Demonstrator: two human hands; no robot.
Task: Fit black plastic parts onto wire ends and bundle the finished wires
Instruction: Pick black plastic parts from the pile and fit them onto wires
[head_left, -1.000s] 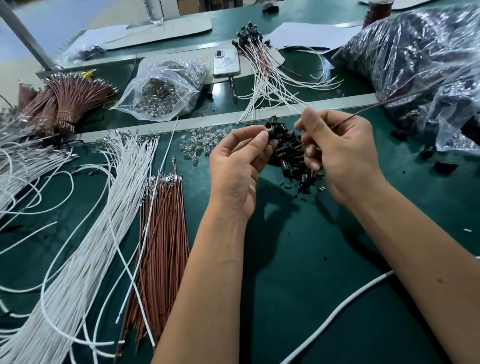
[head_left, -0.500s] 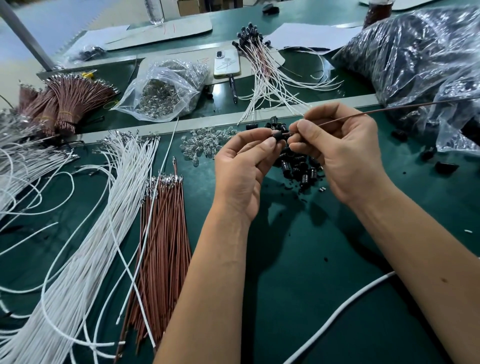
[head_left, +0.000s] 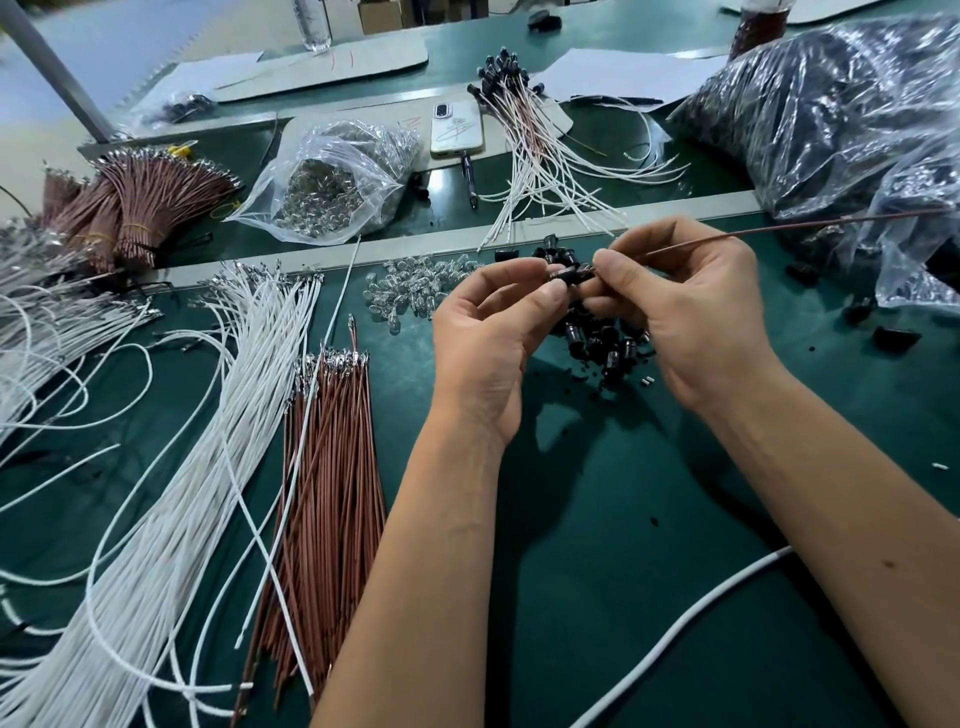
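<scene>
Over a green table (head_left: 597, 545): left hand (head_left: 488, 338) pinching a small black part (head_left: 569, 274) between thumb and fingers, right hand (head_left: 691, 312) pinching the end of a brown wire (head_left: 779, 231) against that part, wire trailing off to the right. Directly beneath, a heap of black parts (head_left: 605, 340). At left, loose white wires (head_left: 171, 467) beside brown wires (head_left: 327, 493). Farther back, finished wires (head_left: 535, 135) fanned near a phone (head_left: 456, 130).

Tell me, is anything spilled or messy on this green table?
A little. Tiny black bits and white bits are scattered on the green mat near the pile of black parts. One white wire lies crooked across the neat brown wires.
</scene>
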